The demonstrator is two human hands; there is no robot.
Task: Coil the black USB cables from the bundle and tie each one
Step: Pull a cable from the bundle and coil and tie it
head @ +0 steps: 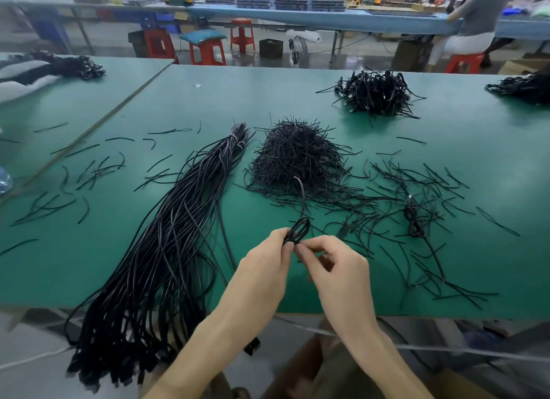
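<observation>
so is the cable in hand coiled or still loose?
Partly coiled: a small loop of cable is pinched between left hand and right hand, and one end sticks up loose. Tied: cannot tell.

Black cable bundle (154, 250) and tie heap (297, 157); green tabletop (446, 136); red stools (242, 35)

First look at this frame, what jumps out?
The long bundle of black cables runs diagonally left of centre, its ends hanging off the table. Beside it, mid-table, sits a heap of black ties. In front, the left hand and right hand pinch a small coil.
</observation>
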